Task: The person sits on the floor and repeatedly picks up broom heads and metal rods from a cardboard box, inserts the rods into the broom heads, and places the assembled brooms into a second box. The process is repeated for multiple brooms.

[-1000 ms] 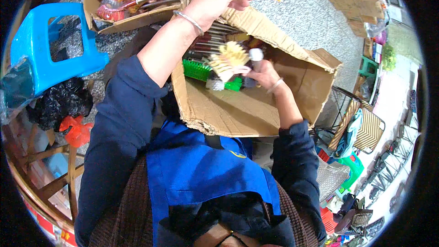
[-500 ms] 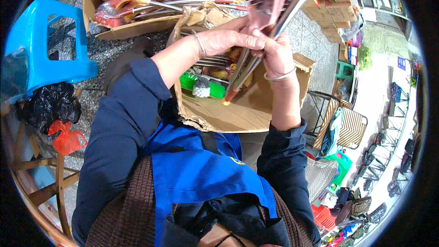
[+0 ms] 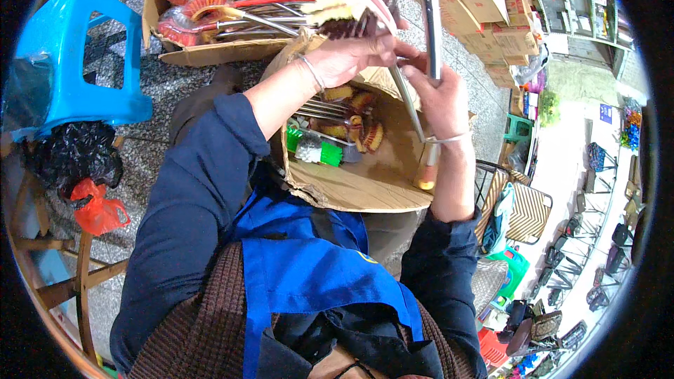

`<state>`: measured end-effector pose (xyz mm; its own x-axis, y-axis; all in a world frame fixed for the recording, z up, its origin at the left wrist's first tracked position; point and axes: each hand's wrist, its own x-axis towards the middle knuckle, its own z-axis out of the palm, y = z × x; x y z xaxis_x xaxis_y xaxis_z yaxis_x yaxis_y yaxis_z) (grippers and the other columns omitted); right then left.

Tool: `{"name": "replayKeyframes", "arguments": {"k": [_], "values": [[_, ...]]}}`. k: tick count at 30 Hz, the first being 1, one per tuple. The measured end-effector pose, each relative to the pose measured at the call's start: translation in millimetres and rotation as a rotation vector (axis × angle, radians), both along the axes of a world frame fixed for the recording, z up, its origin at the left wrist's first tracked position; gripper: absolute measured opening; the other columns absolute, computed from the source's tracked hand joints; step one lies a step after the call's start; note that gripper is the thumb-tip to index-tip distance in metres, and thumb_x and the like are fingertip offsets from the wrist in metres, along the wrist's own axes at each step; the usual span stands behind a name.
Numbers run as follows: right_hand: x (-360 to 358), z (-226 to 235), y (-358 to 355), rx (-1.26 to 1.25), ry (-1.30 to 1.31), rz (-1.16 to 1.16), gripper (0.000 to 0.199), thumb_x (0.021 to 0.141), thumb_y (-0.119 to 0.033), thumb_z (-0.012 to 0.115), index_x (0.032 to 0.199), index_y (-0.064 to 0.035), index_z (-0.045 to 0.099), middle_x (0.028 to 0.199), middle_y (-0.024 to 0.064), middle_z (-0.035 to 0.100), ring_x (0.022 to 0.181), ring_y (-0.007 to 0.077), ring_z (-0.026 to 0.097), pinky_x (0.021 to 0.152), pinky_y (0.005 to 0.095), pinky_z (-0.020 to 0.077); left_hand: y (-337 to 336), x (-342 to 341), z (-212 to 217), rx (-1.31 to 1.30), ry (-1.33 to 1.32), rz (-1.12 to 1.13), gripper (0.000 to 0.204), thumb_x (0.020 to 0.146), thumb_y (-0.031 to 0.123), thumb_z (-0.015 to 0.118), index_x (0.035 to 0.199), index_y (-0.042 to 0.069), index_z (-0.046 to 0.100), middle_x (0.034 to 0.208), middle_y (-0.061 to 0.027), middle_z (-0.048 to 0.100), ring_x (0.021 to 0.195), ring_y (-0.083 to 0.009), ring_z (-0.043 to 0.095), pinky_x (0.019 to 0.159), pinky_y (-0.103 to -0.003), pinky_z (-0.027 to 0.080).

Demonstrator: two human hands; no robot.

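My left hand (image 3: 354,55) is closed around the neck of a brush (image 3: 344,1) with cream and dark bristles, its pink head turned upward. The brush's thin metal stem slants down toward my right wrist. My right hand (image 3: 441,95) grips a metal tube handle (image 3: 431,21), upright, with a threaded top end and a red and yellow lower end. The fingertips of both hands nearly meet between the two pieces. Below them is an open cardboard box (image 3: 351,193), holding several yellow-and-red brushes (image 3: 365,133) and a green-and-white brush (image 3: 314,147).
Another cardboard box (image 3: 210,54) at the far left holds several wrapped brushes with metal stems. A blue plastic stool (image 3: 133,109) stands at left, above a black plastic bag (image 3: 77,158). Stacked cartons (image 3: 509,38) stand at the far right, and a striped folding chair (image 3: 526,212) is nearer.
The brush and the tube handle, close together before, are now apart. The brush has moved left and turned, its bristles showing clearly. The tube has swung upright in my right hand.
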<state>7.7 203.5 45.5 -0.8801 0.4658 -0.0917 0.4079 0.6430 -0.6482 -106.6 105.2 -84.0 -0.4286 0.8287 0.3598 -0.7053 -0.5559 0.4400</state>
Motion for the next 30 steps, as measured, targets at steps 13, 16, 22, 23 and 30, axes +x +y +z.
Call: {"name": "replayKeyframes", "arguments": {"k": [13,16,22,23,30], "values": [[91.1,-36.4,17.2,-0.172,-0.231,-0.210,0.038,0.097,-0.045,0.046,0.094,-0.0091,0.058,0.061,-0.0042,0.042,0.052,0.0049,0.037,0.046,0.0218,0.0286,11.8,-17.7,-15.1,-0.087,-0.439,0.096,0.028,0.095,0.028,0.055,0.103,0.001,0.056,0.067,-0.0002,0.042,0.062,-0.0129,0.041,0.057,-0.026,0.036],[95.0,-55.0,18.7,0.062,-0.307,-0.077,0.036,0.095,-0.039,0.050,0.096,-0.0035,0.054,0.071,0.0185,0.057,0.070,0.0348,0.059,0.066,0.0433,0.0445,14.5,-21.6,-17.9,-0.064,-0.501,0.066,0.026,0.093,0.025,0.052,0.102,0.000,0.054,0.071,-0.0004,0.038,0.068,-0.0143,0.040,0.063,-0.028,0.036],[105.2,-67.7,30.7,0.455,-0.513,-0.099,0.030,0.090,-0.037,0.055,0.095,-0.0073,0.056,0.082,0.0215,0.065,0.082,0.0425,0.062,0.070,0.0507,0.0472,11.1,-33.0,-24.5,-0.010,-0.498,0.093,0.027,0.087,0.016,0.049,0.107,-0.002,0.048,0.079,-0.0041,0.043,0.077,-0.0193,0.044,0.075,-0.033,0.042],[107.0,-68.3,31.4,0.444,-0.557,-0.076,0.030,0.089,-0.038,0.055,0.094,-0.0078,0.056,0.081,0.0213,0.065,0.082,0.0423,0.062,0.069,0.0507,0.0471,10.9,-33.8,-25.4,0.024,-0.471,0.097,0.027,0.087,0.015,0.049,0.108,-0.003,0.049,0.080,-0.0051,0.044,0.079,-0.0203,0.046,0.077,-0.035,0.044],[100.1,-67.1,27.8,-0.090,-0.293,-0.244,0.035,0.090,-0.041,0.058,0.089,-0.0060,0.059,0.068,0.0084,0.062,0.063,0.0231,0.060,0.058,0.0357,0.0465,11.7,-36.6,-28.9,0.045,-0.507,0.091,0.023,0.093,0.007,0.047,0.112,-0.005,0.050,0.098,-0.0147,0.057,0.096,-0.0281,0.057,0.095,-0.046,0.047]]}}
